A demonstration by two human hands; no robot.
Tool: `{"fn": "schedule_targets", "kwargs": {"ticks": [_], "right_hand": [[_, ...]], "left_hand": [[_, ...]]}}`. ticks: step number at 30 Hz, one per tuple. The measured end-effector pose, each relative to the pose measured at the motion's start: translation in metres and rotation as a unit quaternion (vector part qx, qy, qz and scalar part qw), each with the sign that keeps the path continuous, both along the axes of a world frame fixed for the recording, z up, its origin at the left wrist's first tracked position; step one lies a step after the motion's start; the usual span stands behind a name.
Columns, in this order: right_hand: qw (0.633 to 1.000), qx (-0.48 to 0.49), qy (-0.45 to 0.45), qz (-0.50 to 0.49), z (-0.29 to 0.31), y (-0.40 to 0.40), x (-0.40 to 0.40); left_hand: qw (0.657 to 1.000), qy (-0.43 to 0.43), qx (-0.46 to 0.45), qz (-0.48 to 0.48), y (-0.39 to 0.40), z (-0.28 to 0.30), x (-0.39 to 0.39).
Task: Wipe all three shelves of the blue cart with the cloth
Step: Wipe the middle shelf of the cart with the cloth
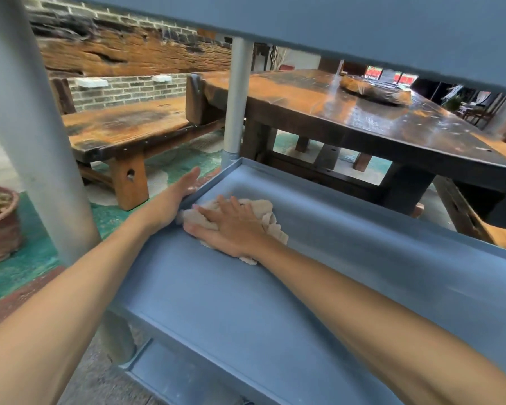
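Cart shelf (246, 302) under right hand (231, 229): matte slate blue, faint pale streaks. Cloth (263, 209) beneath that hand: beige, off-white at frayed edges. Post (235, 106) beyond left hand (176, 197): plain light grey. Floor (21, 267) left of left hand: mottled teal-green, cream patches. Bench (123, 127) and table (348, 112) beyond both hands: orange-brown wood, dark brown blotches and edges. Pot (0, 223) far left: reddish-brown. Wall (123, 89) behind: grey brick, pale mortar lines.
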State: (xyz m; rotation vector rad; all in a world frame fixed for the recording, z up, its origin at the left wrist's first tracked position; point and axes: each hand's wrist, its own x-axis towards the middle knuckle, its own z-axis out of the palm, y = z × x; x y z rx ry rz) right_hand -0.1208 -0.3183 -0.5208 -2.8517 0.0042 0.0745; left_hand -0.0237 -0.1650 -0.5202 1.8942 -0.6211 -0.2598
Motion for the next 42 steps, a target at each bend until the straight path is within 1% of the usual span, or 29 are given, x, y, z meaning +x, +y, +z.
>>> {"fn": "schedule_targets", "kwargs": {"ticks": [1,2,4,6,7,10,12,14,16,19,21,23,24,25,26,27,28,29,30,31,32,33,34,35,38,39,40,41,42], "right_hand": [[0.999,-0.004,-0.004,0.037,0.001,0.008,-0.002],[0.997,-0.01,-0.009,0.072,0.001,0.016,-0.006],[0.991,-0.021,-0.021,0.132,0.003,0.024,-0.012],[0.984,-0.031,-0.033,0.174,0.004,0.025,-0.015],[0.981,-0.04,-0.036,0.187,0.005,0.026,-0.016],[0.969,-0.05,-0.043,0.237,0.012,0.025,-0.023],[0.958,-0.037,-0.059,0.278,0.014,0.022,-0.032],[0.957,-0.038,-0.041,0.284,0.012,0.018,-0.039],[0.959,-0.077,0.003,0.273,0.011,0.013,-0.044],[0.942,-0.093,0.017,0.323,0.014,-0.003,-0.052],[0.926,-0.109,0.031,0.36,0.019,-0.015,-0.063],[0.914,-0.156,0.057,0.37,0.024,-0.022,-0.07],[0.917,-0.156,0.082,0.358,0.029,-0.021,-0.072],[0.932,-0.115,0.107,0.326,0.035,-0.016,-0.072],[0.956,-0.03,0.111,0.271,0.042,-0.008,-0.071],[0.975,0.076,0.082,0.191,0.046,-0.001,-0.07],[0.981,0.155,0.021,0.117,0.049,0.01,-0.066],[0.983,0.163,-0.053,0.066,0.049,0.022,-0.063],[0.989,0.116,-0.09,0.027,0.047,0.031,-0.058],[0.996,0.052,-0.078,-0.005,0.038,0.036,-0.058],[0.999,-0.004,-0.029,-0.027,0.027,0.041,-0.057],[0.998,-0.035,0.019,-0.038,0.017,0.046,-0.057],[0.997,-0.043,0.042,-0.046,0.009,0.047,-0.058],[0.997,-0.043,0.042,-0.049,0.004,0.043,-0.058],[0.999,-0.035,0.033,-0.025,0.0,0.03,-0.06],[0.999,-0.033,0.027,-0.021,-0.002,0.026,-0.063],[0.999,-0.034,0.018,-0.021,-0.003,0.022,-0.065],[0.999,-0.037,0.009,-0.019,-0.004,0.018,-0.068],[0.999,-0.039,-0.004,-0.013,-0.004,0.015,-0.073]], "left_hand": [[0.998,-0.043,0.041,-0.006,-0.001,0.001,0.001],[0.99,-0.107,0.09,-0.007,-0.003,0.003,-0.002],[0.987,-0.095,0.128,0.001,-0.006,0.008,-0.006],[0.993,-0.019,0.114,-0.007,-0.012,0.013,-0.018],[0.993,0.001,0.118,0.004,-0.014,0.015,-0.022],[0.982,-0.042,0.179,0.032,-0.016,0.018,-0.022],[0.971,-0.085,0.224,0.007,-0.016,0.018,-0.022],[0.956,-0.129,0.262,0.006,-0.013,0.017,-0.025],[0.951,-0.15,0.271,0.013,-0.01,0.014,-0.028],[0.955,-0.178,0.236,-0.014,-0.007,0.01,-0.027],[0.964,-0.167,0.208,-0.014,-0.005,0.014,-0.03],[0.977,-0.143,0.159,0.002,-0.006,0.015,-0.03],[0.982,-0.125,0.141,0.011,-0.007,0.017,-0.033],[0.985,-0.109,0.133,0.02,-0.007,0.019,-0.034],[0.986,-0.094,0.135,0.02,-0.006,0.023,-0.037],[0.983,-0.105,0.151,0.007,-0.008,0.025,-0.037],[0.977,-0.116,0.18,0.0,-0.007,0.024,-0.034],[0.968,-0.137,0.209,0.007,-0.005,0.022,-0.03],[0.96,-0.145,0.238,0.028,-0.004,0.022,-0.029],[0.952,-0.154,0.259,0.047,-0.005,0.019,-0.032],[0.933,-0.194,0.297,0.059,-0.005,0.016,-0.036],[0.913,-0.228,0.33,0.073,-0.005,0.012,-0.039],[0.894,-0.26,0.357,0.077,-0.005,0.007,-0.041],[0.883,-0.279,0.37,0.075,-0.009,0.004,-0.039],[0.861,-0.294,0.409,0.073,-0.017,0.0,-0.037],[0.85,-0.313,0.417,0.078,-0.02,-0.002,-0.038],[0.835,-0.344,0.423,0.07,-0.028,-0.003,-0.039],[0.831,-0.369,0.412,0.052,-0.035,-0.003,-0.044],[0.836,-0.388,0.387,0.032,-0.042,-0.001,-0.051]]}}
